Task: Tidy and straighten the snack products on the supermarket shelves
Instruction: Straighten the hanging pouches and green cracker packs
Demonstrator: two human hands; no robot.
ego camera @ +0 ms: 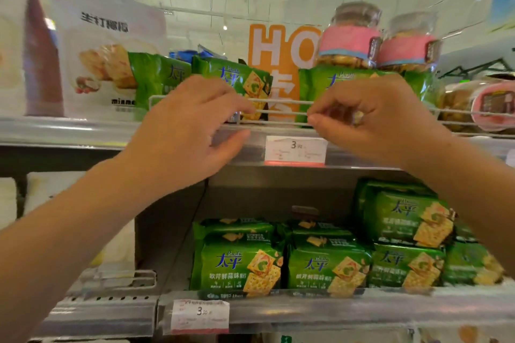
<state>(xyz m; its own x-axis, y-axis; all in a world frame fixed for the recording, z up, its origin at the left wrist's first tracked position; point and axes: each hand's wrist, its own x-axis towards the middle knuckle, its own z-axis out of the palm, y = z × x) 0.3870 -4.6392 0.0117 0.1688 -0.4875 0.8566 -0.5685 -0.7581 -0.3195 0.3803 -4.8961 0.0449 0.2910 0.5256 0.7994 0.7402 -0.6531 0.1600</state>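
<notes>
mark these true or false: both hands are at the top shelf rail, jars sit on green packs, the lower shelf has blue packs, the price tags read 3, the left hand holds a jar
1. Both hands, left hand and right hand, are at the top shelf's wire rail: true.
2. Jars sit on green packs: true.
3. The lower shelf holds blue packs: false, its packs are green.
4. The price tags read 3: true.
5. The left hand holds a jar: false, it holds no jar; its fingers are at the rail.
</notes>
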